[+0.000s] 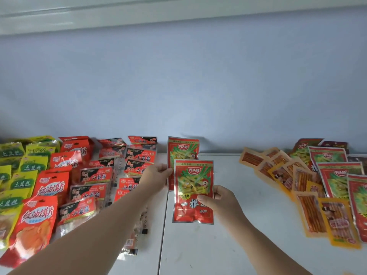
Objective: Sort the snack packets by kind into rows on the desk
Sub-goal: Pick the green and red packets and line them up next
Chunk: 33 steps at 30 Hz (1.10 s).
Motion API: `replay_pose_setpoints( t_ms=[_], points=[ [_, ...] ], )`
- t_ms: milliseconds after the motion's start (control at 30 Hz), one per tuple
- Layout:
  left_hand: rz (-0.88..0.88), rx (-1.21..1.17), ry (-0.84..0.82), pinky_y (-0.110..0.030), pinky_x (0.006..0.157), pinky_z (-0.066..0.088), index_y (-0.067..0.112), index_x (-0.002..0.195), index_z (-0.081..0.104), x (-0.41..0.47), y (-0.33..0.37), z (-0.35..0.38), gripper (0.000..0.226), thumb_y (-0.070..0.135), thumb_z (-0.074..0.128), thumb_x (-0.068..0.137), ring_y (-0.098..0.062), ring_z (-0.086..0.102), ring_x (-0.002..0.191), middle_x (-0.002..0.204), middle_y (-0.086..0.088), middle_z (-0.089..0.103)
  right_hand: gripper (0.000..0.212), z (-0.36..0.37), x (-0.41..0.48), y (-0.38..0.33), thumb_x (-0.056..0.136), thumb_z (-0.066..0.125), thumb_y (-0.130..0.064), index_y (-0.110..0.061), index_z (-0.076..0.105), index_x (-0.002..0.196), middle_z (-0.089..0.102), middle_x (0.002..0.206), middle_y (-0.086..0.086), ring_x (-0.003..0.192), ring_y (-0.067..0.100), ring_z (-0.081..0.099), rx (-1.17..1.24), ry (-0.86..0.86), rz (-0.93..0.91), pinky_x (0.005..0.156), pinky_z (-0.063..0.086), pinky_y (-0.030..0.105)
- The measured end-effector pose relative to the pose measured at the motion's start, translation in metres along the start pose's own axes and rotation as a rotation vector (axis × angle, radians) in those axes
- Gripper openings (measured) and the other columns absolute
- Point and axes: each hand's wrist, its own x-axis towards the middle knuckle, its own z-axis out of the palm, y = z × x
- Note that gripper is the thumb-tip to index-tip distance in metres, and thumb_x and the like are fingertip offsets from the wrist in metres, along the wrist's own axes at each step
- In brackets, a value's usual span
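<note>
**Two matching foil packets in hand, mid-surface**

I see my right hand (220,199) gripping a glossy red foil packet (193,191) by its right edge, thumb across the front. It is flat and rectangular, with crimped silver seams and a green stalk print.

My left hand (156,175) pinches the left edge of a second packet of the same print (182,149), which sits partly behind the first.

Both packets are held above the smooth white surface (228,235), near its seam (164,215), where bare room lies between the two stocks.

To the left lie yellow-green packets (21,183), red chip bags (37,217) and black-and-red packets (95,176). To the right, clear orange stick packs (309,211) overlap loosely beside more red stalk-print packets (335,175).
</note>
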Motion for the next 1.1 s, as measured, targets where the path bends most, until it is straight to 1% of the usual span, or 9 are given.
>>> replay_pose_setpoints(
  t_ms=[67,233,367,467,600,767,833,967,1100],
  points=[
    [0.002,0.023,-0.016,-0.028,0.068,0.061,0.017,0.104,0.076,0.015,0.003,0.0,0.014,0.024,0.064,0.101,-0.013,0.076,0.075,0.085,0.001,0.08,0.025,0.006,0.01,-0.003,0.081,0.083,-0.03,-0.018,0.07,0.099,0.079,0.088,-0.008,0.081,0.013,0.076,-0.017,0.023,0.006,0.079,0.062,0.038],
    [-0.028,0.071,0.007,-0.022,0.052,0.05,0.022,0.09,0.075,0.045,0.01,-0.002,0.016,0.026,0.064,0.101,-0.001,0.06,0.046,0.068,0.006,0.074,0.028,0.024,0.033,-0.012,0.082,0.081,-0.032,-0.017,0.068,0.103,0.077,0.097,-0.003,0.087,0.017,0.075,-0.063,0.069,0.029,0.084,0.062,0.043],
    [-0.055,0.065,0.028,-0.015,0.036,0.042,0.026,0.082,0.072,0.05,0.01,-0.004,0.025,0.023,0.06,0.103,0.002,0.056,0.035,0.057,0.011,0.072,0.028,0.037,0.044,-0.014,0.083,0.08,-0.034,-0.018,0.066,0.101,0.075,0.097,-0.003,0.086,0.016,0.074,-0.139,0.117,0.024,0.082,0.062,0.042],
    [-0.074,0.034,0.078,-0.014,0.036,0.044,0.028,0.076,0.069,0.051,0.012,-0.003,0.033,0.017,0.055,0.104,0.001,0.063,0.041,0.055,0.018,0.07,0.027,0.045,0.053,-0.014,0.083,0.079,-0.036,-0.019,0.065,0.098,0.074,0.094,-0.005,0.083,0.014,0.073,-0.194,0.152,0.021,0.078,0.062,0.039],
    [-0.092,0.027,0.124,-0.026,0.05,0.059,0.026,0.078,0.067,0.051,0.015,-0.002,0.034,0.012,0.049,0.103,-0.009,0.073,0.061,0.071,0.008,0.074,0.023,0.054,0.066,-0.018,0.085,0.077,-0.038,-0.023,0.06,0.091,0.071,0.086,-0.009,0.071,0.006,0.069,-0.267,0.193,0.024,0.058,0.053,0.022],
    [-0.131,0.031,0.099,-0.021,0.042,0.048,0.014,0.114,0.066,0.046,0.015,0.002,0.03,0.003,0.041,0.102,-0.016,0.07,0.074,0.096,-0.004,0.073,0.025,0.063,0.076,-0.018,0.085,0.074,-0.043,-0.023,0.06,0.091,0.069,0.081,-0.01,0.067,0.004,0.067,-0.366,0.21,0.046,0.053,0.046,0.021],
    [-0.138,0.033,0.088,-0.019,0.04,0.044,0.01,0.12,0.062,0.044,0.016,0.003,0.033,-0.001,0.038,0.1,-0.016,0.065,0.072,0.1,-0.007,0.071,0.027,0.065,0.078,-0.017,0.086,0.072,-0.045,-0.022,0.061,0.094,0.07,0.083,-0.009,0.069,0.006,0.067,-0.398,0.208,0.041,0.056,0.049,0.023],
    [-0.089,0.088,0.099,-0.009,0.03,0.029,0.004,0.115,0.06,0.039,0.017,0.002,0.031,-0.004,0.036,0.097,-0.011,0.048,0.059,0.082,-0.004,0.059,0.036,0.065,0.079,-0.02,0.085,0.072,-0.051,-0.022,0.055,0.097,0.063,0.082,-0.013,0.064,0.003,0.062,-0.448,0.218,0.039,0.052,0.044,0.02],
    [-0.01,0.147,0.078,-0.01,0.032,0.032,0.012,0.109,0.061,0.028,0.021,-0.001,0.028,-0.001,0.038,0.098,-0.008,0.05,0.056,0.09,-0.003,0.067,0.043,0.061,0.076,-0.023,0.084,0.074,-0.052,-0.023,0.051,0.105,0.061,0.091,-0.012,0.071,0.006,0.063,-0.4,0.207,0.018,0.056,0.045,0.019]
  ],
)
